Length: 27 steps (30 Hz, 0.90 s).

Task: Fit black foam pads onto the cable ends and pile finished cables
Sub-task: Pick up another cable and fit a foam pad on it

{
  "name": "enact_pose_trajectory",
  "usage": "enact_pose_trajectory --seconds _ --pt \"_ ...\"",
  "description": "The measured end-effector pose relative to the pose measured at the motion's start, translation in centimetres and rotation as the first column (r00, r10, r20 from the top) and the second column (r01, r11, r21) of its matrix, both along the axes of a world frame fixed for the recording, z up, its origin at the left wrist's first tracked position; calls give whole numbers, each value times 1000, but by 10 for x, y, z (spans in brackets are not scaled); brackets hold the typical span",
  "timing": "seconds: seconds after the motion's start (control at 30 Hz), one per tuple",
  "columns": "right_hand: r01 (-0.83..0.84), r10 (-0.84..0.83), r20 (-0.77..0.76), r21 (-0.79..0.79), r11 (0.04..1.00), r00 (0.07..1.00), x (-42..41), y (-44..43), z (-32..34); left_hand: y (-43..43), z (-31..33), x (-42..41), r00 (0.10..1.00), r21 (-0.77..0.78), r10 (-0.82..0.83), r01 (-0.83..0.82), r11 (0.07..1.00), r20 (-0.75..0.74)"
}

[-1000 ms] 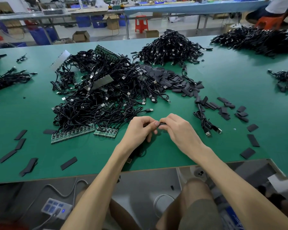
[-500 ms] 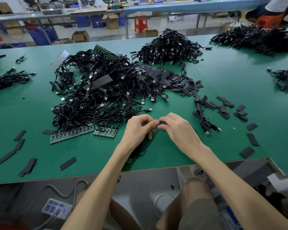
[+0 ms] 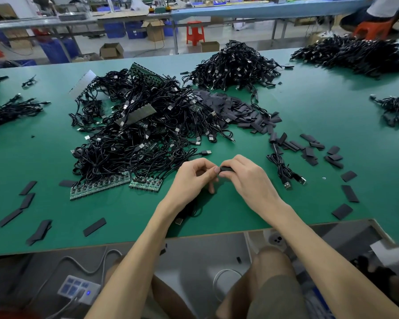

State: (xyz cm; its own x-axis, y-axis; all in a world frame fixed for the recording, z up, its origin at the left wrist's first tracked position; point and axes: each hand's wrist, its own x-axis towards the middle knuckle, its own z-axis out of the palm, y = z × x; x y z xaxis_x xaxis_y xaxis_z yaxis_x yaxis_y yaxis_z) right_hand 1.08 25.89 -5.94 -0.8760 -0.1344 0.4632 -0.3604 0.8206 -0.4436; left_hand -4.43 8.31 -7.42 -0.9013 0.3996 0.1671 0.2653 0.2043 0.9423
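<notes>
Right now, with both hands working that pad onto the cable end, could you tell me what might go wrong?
The foam pad is mostly hidden between the left hand and right hand, so it may wrap crooked. The cable trails under the left wrist toward the edge of the table; its free plug could snag or drop.

Table [image 3: 309, 125]: I read plain green, unpatterned, all round the fingers [image 3: 233, 161].
Foam pad [image 3: 226, 169], pinched between the fingers: matt black.
Cable heap [image 3: 134, 134], beyond the fingers to their left: black cords flecked with silver plug ends.
Circuit strips [image 3: 99, 186], left of the fingers: green, with rows of dark parts.
Loose pads [image 3: 349, 193], right of the fingers: black to charcoal, I judge.
Stool [image 3: 195, 32], far beyond the fingers: red.
Power strip [image 3: 78, 290], nearer the camera than the fingers: pale grey, one blue light.
</notes>
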Motion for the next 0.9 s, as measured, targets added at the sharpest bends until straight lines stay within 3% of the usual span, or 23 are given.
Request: enact_pose_trajectory --seconds 0.27,0.57,0.9 --pt "-56 57 18 -46 997 998 -5 4 -5 0 0 0 999 23 2 -2 1000 36" --pt "46 -32 42 -408 912 999 -14 12 -9 2 2 2 997 33 69 -70 997 15" --pt "5 35 69 -503 864 997 -15 13 -11 0 4 3 998 57 41 -43 997 45"
